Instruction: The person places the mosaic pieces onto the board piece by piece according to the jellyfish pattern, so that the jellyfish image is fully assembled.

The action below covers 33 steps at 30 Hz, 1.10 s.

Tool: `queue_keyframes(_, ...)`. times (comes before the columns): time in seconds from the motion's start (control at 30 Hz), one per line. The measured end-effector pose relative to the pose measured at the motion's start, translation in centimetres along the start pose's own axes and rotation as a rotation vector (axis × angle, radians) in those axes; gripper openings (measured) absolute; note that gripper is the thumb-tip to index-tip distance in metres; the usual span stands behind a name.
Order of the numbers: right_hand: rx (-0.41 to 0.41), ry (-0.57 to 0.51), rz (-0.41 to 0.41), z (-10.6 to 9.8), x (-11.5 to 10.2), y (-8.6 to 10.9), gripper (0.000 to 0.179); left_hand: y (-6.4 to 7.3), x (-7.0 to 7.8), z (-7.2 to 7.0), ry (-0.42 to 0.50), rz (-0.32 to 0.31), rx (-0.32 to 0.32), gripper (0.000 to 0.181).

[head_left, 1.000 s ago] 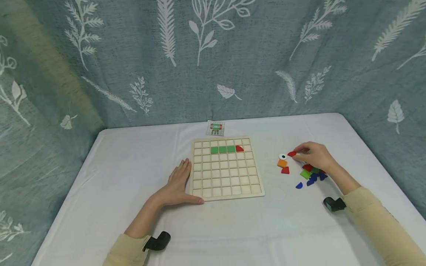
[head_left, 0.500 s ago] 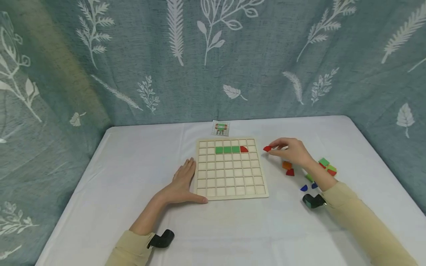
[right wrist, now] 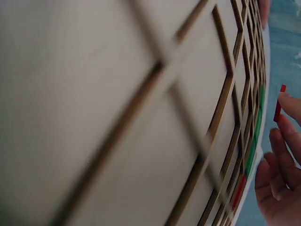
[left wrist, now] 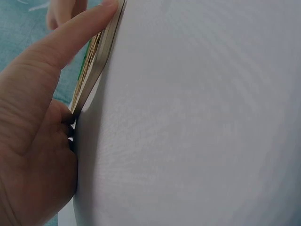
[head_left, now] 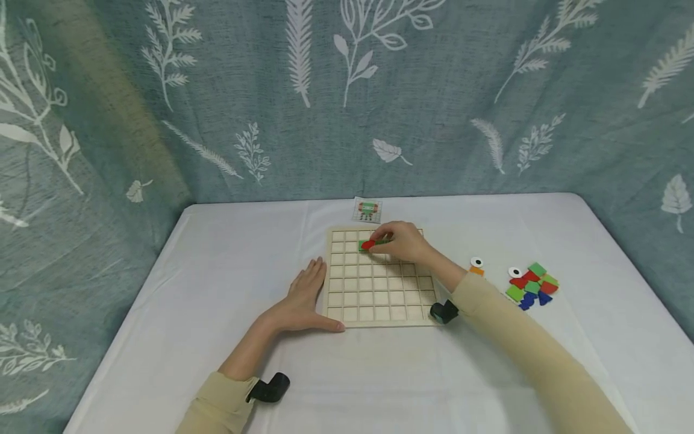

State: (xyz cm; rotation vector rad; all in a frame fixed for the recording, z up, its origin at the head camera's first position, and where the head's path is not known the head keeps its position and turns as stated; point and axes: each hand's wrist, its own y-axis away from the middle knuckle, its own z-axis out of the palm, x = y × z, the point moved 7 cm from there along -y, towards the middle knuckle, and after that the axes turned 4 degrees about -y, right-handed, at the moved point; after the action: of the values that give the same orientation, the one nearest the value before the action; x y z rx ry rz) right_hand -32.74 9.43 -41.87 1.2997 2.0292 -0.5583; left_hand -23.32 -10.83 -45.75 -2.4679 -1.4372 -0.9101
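Note:
A wooden grid board (head_left: pixel 365 298) lies on the white table. My left hand (head_left: pixel 303 301) rests flat along its left edge, fingers straight, with the thumb at the lower left corner. Over the upper rows, my right hand (head_left: pixel 403 242) pinches a red quarter-circle piece (head_left: pixel 368 245) between thumb and fingertips. In the right wrist view that red piece (right wrist: pixel 280 104) appears edge-on, raised above the board. Green square pieces (right wrist: pixel 254 141) sit in a row in the grid, with another red piece (right wrist: pixel 239 191) at the end; the right hand partly hides this row in the head view.
A small pattern card (head_left: pixel 367 210) lies behind the board. To the right is a pile of loose red, green and blue pieces (head_left: pixel 532 288) with a round eye piece (head_left: pixel 515 272). Nearer the board are another eye piece (head_left: pixel 476 262) and an orange piece (head_left: pixel 476 271), partly behind the right forearm.
My right hand has carried the red piece leftward from the loose pieces to over the board's upper rows. The left hand stays at the board's edge. The head view has shifted slightly.

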Motion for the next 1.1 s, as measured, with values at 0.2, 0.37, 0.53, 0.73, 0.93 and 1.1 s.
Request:
queue_keyframes(0.2,-0.031,0.044,-0.068,1.8,-1.5,-2.1,0.026,-0.1,-0.1,0.1,-0.004,-0.01,-0.004,0.134)
queue_keyframes(0.37,-0.049,0.059,-0.08,2.6,-1.9,-2.8,0.026,-0.1,-0.1,0.2,0.004,-0.008,-0.009,0.134)
queue_keyframes(0.53,-0.063,0.055,-0.087,2.7,-2.1,-3.0,0.025,-0.1,-0.1,0.1,0.003,-0.01,-0.011,0.134)
queue_keyframes(0.73,-0.049,0.044,-0.135,2.4,-2.2,-2.6,0.022,-0.2,-0.1,0.1,-0.009,-0.015,-0.004,0.135)
queue_keyframes(0.93,-0.002,-0.122,0.005,0.8,-0.7,-1.0,0.026,-0.3,0.0,0.1,-0.008,-0.018,-0.003,0.135)
queue_keyframes(1.1,0.041,-0.247,0.108,-1.4,1.5,1.3,0.03,-0.2,0.0,0.1,0.009,-0.028,0.004,0.135)
